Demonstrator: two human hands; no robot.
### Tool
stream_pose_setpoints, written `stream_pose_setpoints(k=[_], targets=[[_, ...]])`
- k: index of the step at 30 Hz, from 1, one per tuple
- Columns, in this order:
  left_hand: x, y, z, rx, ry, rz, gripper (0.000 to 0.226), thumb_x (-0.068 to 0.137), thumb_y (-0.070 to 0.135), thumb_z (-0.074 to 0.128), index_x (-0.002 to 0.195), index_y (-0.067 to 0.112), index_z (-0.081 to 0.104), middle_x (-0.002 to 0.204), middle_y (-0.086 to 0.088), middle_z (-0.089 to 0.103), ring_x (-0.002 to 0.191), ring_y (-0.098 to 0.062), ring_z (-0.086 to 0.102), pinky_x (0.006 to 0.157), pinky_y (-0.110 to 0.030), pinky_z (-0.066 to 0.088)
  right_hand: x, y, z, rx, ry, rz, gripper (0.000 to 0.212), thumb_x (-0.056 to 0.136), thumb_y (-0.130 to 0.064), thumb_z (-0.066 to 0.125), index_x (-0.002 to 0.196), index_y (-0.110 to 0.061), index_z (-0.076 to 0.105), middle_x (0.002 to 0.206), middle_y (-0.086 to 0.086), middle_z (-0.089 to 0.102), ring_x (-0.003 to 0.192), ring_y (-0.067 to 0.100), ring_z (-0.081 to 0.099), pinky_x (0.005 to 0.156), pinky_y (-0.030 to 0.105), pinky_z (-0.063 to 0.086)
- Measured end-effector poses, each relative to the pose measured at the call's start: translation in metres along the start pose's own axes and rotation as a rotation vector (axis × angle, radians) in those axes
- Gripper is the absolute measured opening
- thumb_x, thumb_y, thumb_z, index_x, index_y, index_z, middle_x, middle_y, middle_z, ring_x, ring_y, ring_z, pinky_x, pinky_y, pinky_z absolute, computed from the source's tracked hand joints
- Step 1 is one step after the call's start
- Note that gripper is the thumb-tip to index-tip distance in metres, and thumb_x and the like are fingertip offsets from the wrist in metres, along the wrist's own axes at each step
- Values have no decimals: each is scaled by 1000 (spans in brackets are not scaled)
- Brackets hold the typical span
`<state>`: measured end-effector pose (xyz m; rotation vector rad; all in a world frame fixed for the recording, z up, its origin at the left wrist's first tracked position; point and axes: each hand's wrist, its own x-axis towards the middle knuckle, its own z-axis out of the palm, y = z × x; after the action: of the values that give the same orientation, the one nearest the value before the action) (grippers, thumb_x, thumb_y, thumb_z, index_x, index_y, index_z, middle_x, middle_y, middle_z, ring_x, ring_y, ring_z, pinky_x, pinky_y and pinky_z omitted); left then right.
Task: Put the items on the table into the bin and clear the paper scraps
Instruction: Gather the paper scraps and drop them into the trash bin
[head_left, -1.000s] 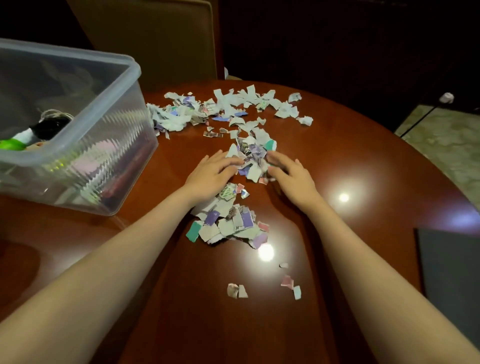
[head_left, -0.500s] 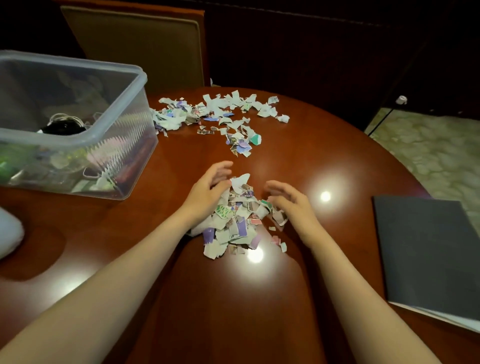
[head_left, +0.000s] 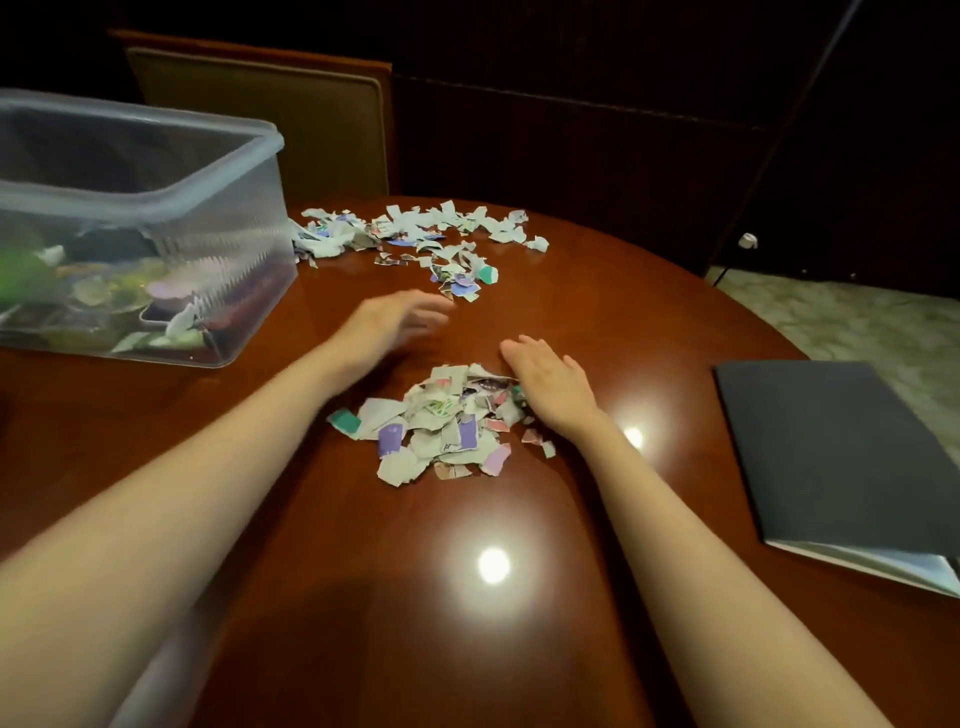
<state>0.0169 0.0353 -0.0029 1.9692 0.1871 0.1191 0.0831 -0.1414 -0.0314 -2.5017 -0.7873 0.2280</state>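
Hands open, empty.
The right hand (head_left: 550, 382) walls the heap (head_left: 441, 421) together; left hand (head_left: 397, 318) hovers toward 12 o'clock scraps (head_left: 431, 236).

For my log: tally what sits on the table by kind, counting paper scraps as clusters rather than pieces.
Clear plastic bin: 1
Paper scrap clusters: 2 (near pile, far scatter)
Dark folder: 1
Total: 4

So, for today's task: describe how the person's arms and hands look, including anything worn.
Both forearms are bare to the frame's edge: no sleeves, watch or bracelet. The right hand shows no glove or ring. The left hand is blurred, so rings cannot be judged.
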Motion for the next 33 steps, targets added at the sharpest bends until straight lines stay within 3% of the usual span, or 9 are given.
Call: stream_pose_setpoints(k=[4, 8, 11, 16, 19, 23, 26, 29, 33], targets=[[-28, -25, -23, 295, -8, -93, 45, 103, 33, 14, 133, 28, 47, 145, 0, 41, 137, -20, 33, 110, -32, 21, -1, 0, 3, -45, -34, -52, 46, 103, -35, 14, 138, -25, 42, 152, -2, 32, 143, 21, 21, 118, 48, 8], [-48, -31, 13, 477, 6, 12, 43, 103, 32, 19, 143, 28, 35, 151, 6, 31, 140, -18, 28, 117, -43, 19, -27, -9, 9, 272, -38, 19, 59, 90, -60, 27, 133, -27, 51, 141, -1, 49, 126, 20, 48, 110, 45, 33], [-53, -24, 35, 386, 6, 13, 57, 91, 55, 17, 141, 35, 35, 151, 9, 33, 139, -19, 30, 115, -47, 21, -60, -18, 12, 357, -29, -23, 53, 93, -56, 35, 133, -25, 52, 138, 0, 51, 124, 18, 49, 109, 44, 35], [-76, -16, 63, 204, 8, 61, 69, 79, 57, 14, 138, 34, 41, 147, 3, 40, 134, -20, 38, 111, -49, 29, -103, -31, 17, 305, -28, -90, 73, 83, -52, 59, 145, -27, 28, 147, -6, 38, 131, 16, 41, 106, 33, 32], [-89, -12, 70, 34, 60, 37, 71, 74, 60, 19, 133, 33, 48, 142, -2, 46, 129, -22, 43, 109, -50, 32, -119, -38, 18, 333, 25, -117, 79, 80, -42, 69, 144, -22, 27, 144, -2, 41, 129, 18, 42, 98, 28, 34], [-100, -12, 75, -165, 68, 24, 62, 76, 59, 29, 125, 31, 55, 133, 1, 53, 123, -21, 49, 107, -46, 36, -125, -39, 29, 161, 120, -124, 86, 75, -40, 74, 144, -21, 27, 143, -2, 42, 129, 19, 43, 105, 35, 35], [-95, -11, 73, -91, 172, 82, 42, 98, 37, 27, 129, 21, 50, 123, -1, 54, 123, -21, 47, 107, -41, 37, -127, -36, 33, 259, 186, -94, 68, 75, -30, 75, 133, -18, 42, 133, 0, 48, 122, 16, 46, 101, 30, 39], [-79, -11, 62, 126, 241, 97, 41, 101, 24, 23, 135, 15, 44, 139, -7, 44, 131, -21, 38, 109, -35, 29, -129, -31, 32, 329, 260, -70, 59, 76, -27, 74, 127, -18, 46, 130, 0, 48, 120, 14, 45, 93, 22, 35], [-56, -7, 60, 380, 57, 56, 45, 103, 23, 17, 145, 15, 31, 155, -5, 23, 144, -19, 18, 117, -36, 15, -131, -29, 28, 368, 216, -55, 71, 74, -33, 75, 134, -22, 40, 139, -1, 41, 129, 16, 38, 104, 30, 33]])
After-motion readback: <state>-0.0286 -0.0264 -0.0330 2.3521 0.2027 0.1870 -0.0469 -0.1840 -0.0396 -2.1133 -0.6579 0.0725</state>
